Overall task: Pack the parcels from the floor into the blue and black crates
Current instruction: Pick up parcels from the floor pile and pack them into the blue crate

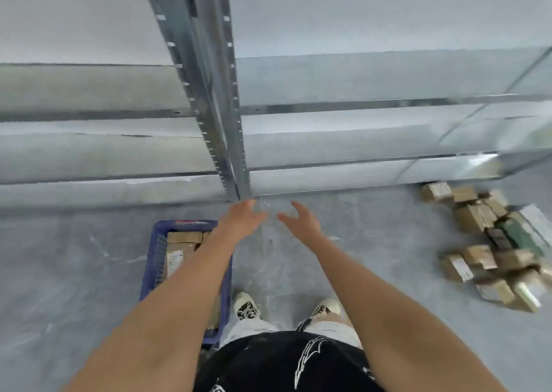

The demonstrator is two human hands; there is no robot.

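A blue crate (pixel 153 251) stands on the grey floor at my lower left, with several brown parcels (pixel 182 242) lying inside; my left forearm crosses over it. A loose pile of brown and green parcels (pixel 490 242) lies on the floor at the far right. My left hand (pixel 242 217) and my right hand (pixel 300 221) are stretched out in front of me above the floor, near the foot of the shelf post. Both hands hold nothing, their fingers relaxed and slightly spread. No black crate shows in the view.
A grey metal shelving unit (pixel 358 105) fills the upper half, its upright post (pixel 215 108) meeting the floor just beyond my hands. My two shoes (pixel 248 306) stand on the floor between the crate and the pile.
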